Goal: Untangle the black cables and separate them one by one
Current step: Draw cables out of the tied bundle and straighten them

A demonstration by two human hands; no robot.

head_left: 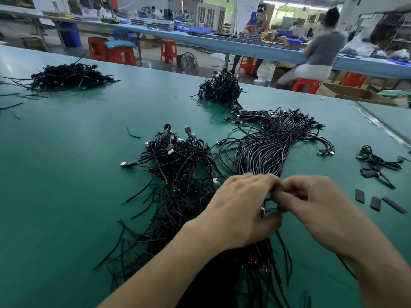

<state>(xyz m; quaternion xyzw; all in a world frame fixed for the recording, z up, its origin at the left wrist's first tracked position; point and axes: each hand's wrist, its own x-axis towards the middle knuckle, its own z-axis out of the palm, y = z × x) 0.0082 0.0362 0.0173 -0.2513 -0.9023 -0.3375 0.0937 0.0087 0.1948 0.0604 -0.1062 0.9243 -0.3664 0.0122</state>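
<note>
A long bundle of black USB cables (269, 143) runs from the table's middle right down toward me, its stripped ends near the bottom edge. My left hand (235, 210) and my right hand (320, 203) meet over the bundle's near part, both with fingers curled, pinching cable strands between them; the exact strand is hidden by blurred fingers. A tangled heap of cables (178, 156) with USB plugs lies just left of my hands.
Two more cable piles lie farther off, one at far left (69, 76) and one at the back middle (222, 87). Short black sleeve pieces (375, 202) and a small coil (375, 162) lie at right on the green table (66, 163). People sit at a bench beyond.
</note>
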